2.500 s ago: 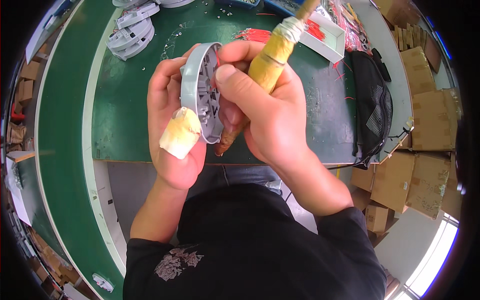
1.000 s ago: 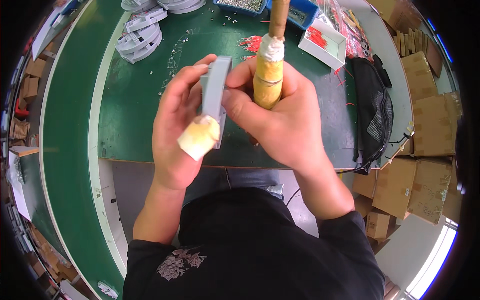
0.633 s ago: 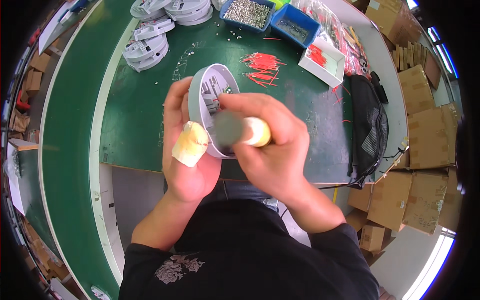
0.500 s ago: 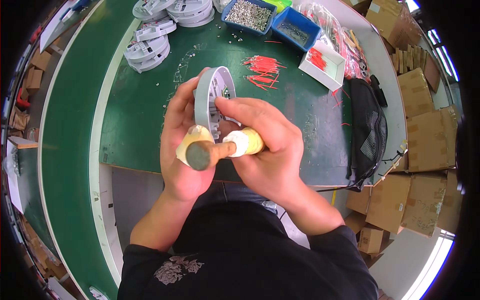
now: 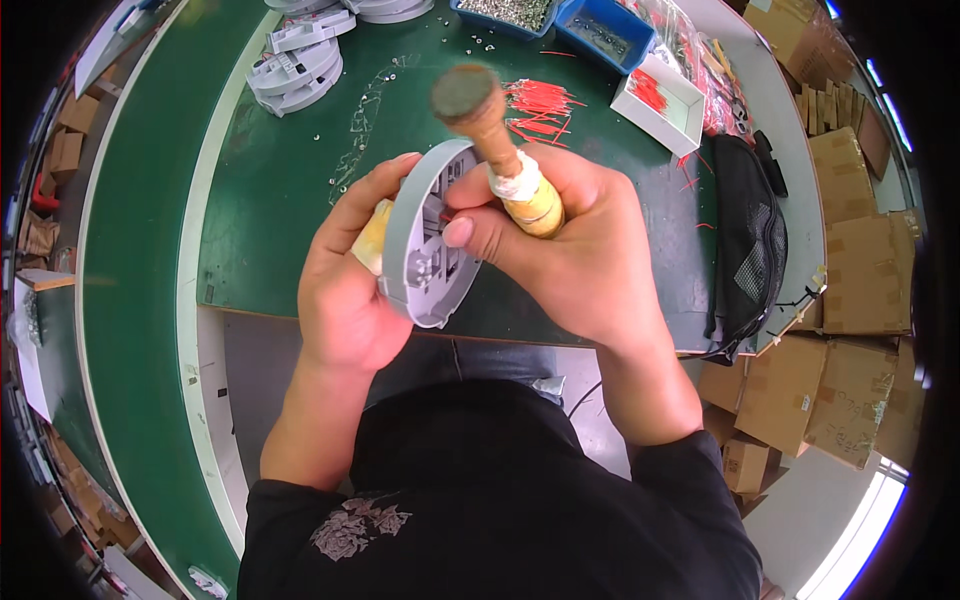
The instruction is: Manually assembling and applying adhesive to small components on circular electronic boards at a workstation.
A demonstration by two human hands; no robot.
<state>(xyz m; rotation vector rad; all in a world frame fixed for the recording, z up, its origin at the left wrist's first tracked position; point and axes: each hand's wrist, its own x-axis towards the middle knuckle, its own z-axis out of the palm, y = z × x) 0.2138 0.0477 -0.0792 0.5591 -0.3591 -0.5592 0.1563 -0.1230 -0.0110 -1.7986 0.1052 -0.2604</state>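
My left hand (image 5: 345,290) grips a round grey plastic housing (image 5: 402,225) by its rim, tilted on edge, its ribbed inside turned toward the right. A yellow wrap (image 5: 372,238) shows between that hand and the back of the housing. In my right hand (image 5: 590,245) is a wooden-handled tool (image 5: 492,135) with a dark round end, pointing up and away, and a white and yellow wrapping near the palm. My right thumb and fingertip press together inside the housing, where a small red bit shows. The tool's other end is hidden by the hand.
Red wires (image 5: 540,98) lie on the green table (image 5: 300,240), with more in a white box (image 5: 668,120). Blue bins (image 5: 605,35) hold small metal parts. Grey housings (image 5: 295,75) are stacked far left. A black mesh pouch (image 5: 745,240) lies at the right edge, near cardboard boxes (image 5: 870,270).
The tool's round end has swung from pointing toward me to up and away. The housing has turned to show more of its inside, and my right fingers have moved deeper into it.
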